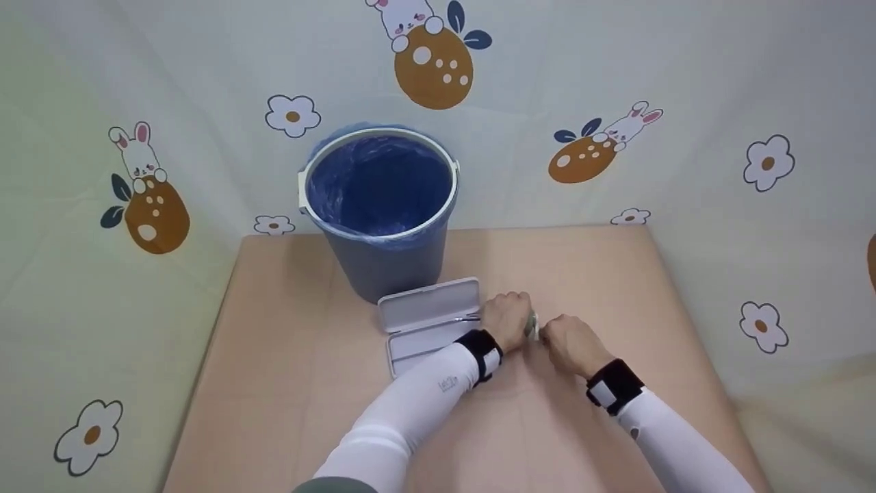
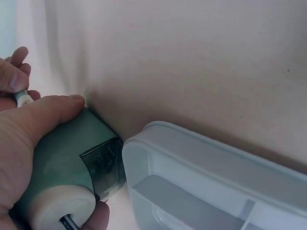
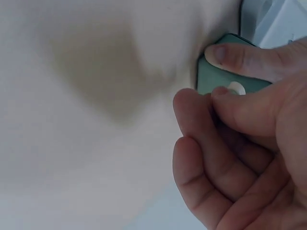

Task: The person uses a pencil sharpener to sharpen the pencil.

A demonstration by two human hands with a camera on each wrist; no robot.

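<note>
Taking twelve o'clock as straight ahead of the person, the right hand (image 1: 573, 344) is nearest, thumb and forefinger pinching a small pale knob (image 2: 23, 98) at the three o'clock end of a green sharpener (image 2: 60, 153). The knob is probably smooth and hard; fingertips suit it, pinched lightly enough that it can spin.

The left hand (image 1: 505, 318), at ten o'clock from the right, is clamped round the sharpener's body, thumb over the top. The shell looks like stiff, slick plastic, likely light enough to skid if loosely held, so the broad body seems the sound place to grip. Its dark see-through tray (image 2: 105, 165) looks thinner and is better left unpressed. What seems a dark pencil (image 2: 68, 222) sits in the white collar (image 2: 53, 206) at the other end: stiff, but liable to snap if bent sideways.

At nine o'clock from the left hand, a pale case (image 1: 428, 306) lies on the surface (image 1: 308, 418), lid raised. At eleven o'clock from the case stands a lined bin (image 1: 393, 267).
</note>
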